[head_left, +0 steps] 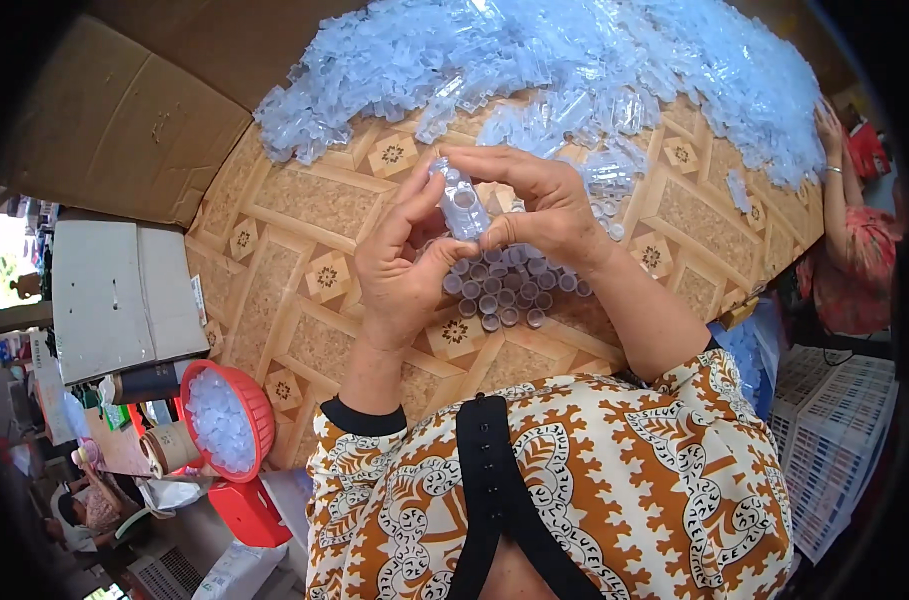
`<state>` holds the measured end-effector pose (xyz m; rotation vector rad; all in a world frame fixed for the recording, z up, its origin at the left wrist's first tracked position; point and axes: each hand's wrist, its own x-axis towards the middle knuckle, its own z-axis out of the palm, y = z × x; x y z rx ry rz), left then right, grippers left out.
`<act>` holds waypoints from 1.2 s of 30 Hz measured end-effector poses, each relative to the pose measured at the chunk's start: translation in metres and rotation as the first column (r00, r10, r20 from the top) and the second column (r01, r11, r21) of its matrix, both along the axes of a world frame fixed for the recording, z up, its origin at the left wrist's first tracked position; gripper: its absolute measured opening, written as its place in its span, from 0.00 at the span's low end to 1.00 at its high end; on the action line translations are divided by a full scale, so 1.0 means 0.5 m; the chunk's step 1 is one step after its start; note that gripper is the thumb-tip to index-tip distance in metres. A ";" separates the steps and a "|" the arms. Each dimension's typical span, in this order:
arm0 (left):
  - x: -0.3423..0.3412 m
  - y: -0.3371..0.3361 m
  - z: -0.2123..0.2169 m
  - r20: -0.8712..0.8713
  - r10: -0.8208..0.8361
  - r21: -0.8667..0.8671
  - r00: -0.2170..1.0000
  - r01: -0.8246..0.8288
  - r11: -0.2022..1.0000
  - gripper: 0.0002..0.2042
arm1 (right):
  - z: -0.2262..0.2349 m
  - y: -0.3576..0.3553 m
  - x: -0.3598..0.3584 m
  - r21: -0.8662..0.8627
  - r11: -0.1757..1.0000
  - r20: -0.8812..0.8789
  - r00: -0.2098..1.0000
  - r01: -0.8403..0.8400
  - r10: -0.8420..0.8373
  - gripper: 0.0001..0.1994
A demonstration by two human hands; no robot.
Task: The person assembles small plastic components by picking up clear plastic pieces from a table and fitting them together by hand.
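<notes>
Just above the upright tube cluster [501, 290] on the table [294, 260], the left hand [399, 265] and right hand [539, 205] pinch 1 small bundle [461, 203] of clear tubes between fingertips. Beyond the cluster lies a big tube heap [574, 70]. Left of it sits a red basket [229, 420].

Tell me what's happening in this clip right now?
A person holds a small stack of clear plastic tubes between both hands, left hand and right hand, above a patterned table. Under the hands sits a cluster of upright tubes, open ends up. A large heap of loose tubes covers the table's far side. A red basket of similar pieces sits lower left. Another person's arm reaches in at the right edge.
</notes>
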<state>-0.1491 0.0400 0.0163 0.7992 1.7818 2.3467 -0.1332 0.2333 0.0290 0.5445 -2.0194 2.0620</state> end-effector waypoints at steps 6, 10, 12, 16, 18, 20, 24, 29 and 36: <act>0.011 0.004 0.002 0.054 0.008 -0.031 0.999 -0.006 0.999 0.28 | -0.004 0.001 0.003 0.023 1.000 -0.007 1.000 -0.011 0.011 0.35; 0.016 0.003 -0.003 -0.010 0.036 -0.110 0.999 -0.037 0.993 0.26 | -0.007 -0.004 0.003 0.083 0.996 -0.077 0.997 0.030 -0.023 0.34; 0.014 -0.003 0.001 0.104 -0.019 -0.173 0.994 0.036 0.984 0.24 | -0.012 -0.005 0.007 0.213 0.967 -0.104 0.988 0.138 -0.118 0.33; 0.013 -0.005 0.024 0.339 -0.220 0.086 0.915 0.203 0.975 0.26 | -0.005 -0.022 0.017 0.343 0.890 -0.231 0.946 0.299 -0.229 0.29; 0.028 0.011 0.022 0.211 -0.147 -0.060 0.966 0.163 0.985 0.29 | -0.014 -0.036 0.020 0.444 0.744 -0.429 0.847 0.499 -0.312 0.28; 0.031 0.019 0.011 0.176 -0.064 -0.103 0.982 0.084 0.991 0.28 | -0.007 -0.051 0.020 0.432 0.726 -0.518 0.806 0.535 -0.286 0.27; 0.020 0.011 0.020 0.353 0.056 0.015 0.934 -0.066 0.998 0.20 | 0.011 -0.051 0.017 0.359 0.865 -0.406 0.893 0.350 -0.193 0.26; -0.017 -0.013 0.030 0.323 0.190 0.100 0.927 -0.234 0.967 0.15 | -0.001 0.002 0.000 0.459 0.769 -0.292 0.894 0.444 -0.341 0.14; -0.018 -0.014 0.023 0.282 0.254 0.063 0.925 -0.282 0.957 0.15 | -0.016 -0.030 0.018 0.772 0.562 -0.272 0.953 0.298 -0.132 0.11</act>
